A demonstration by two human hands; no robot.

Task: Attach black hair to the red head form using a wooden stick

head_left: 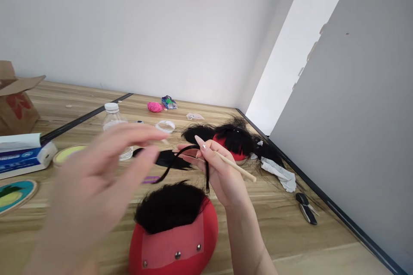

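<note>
My left hand (97,180) is large and blurred in the left foreground, its thumb and fingers apart with nothing visible between them. My right hand (222,167) is closed on a slim pale wooden stick (237,166) and a looped lock of black hair (182,150). One end of the lock droops toward my left; the other hangs below my right palm. Below my hands sits a red rounded block (211,232). Black hair (171,206) stands along the upper edge of a translucent mesh piece (171,240), fastened to the block by silver pins (177,255).
Behind lies more black hair (235,135) over another red form (238,156). Snips (306,208) and crumpled white tissue (280,174) are at the right. A capped bottle (112,114), a blue tissue pack (22,157) and a cardboard box (17,103) stand left.
</note>
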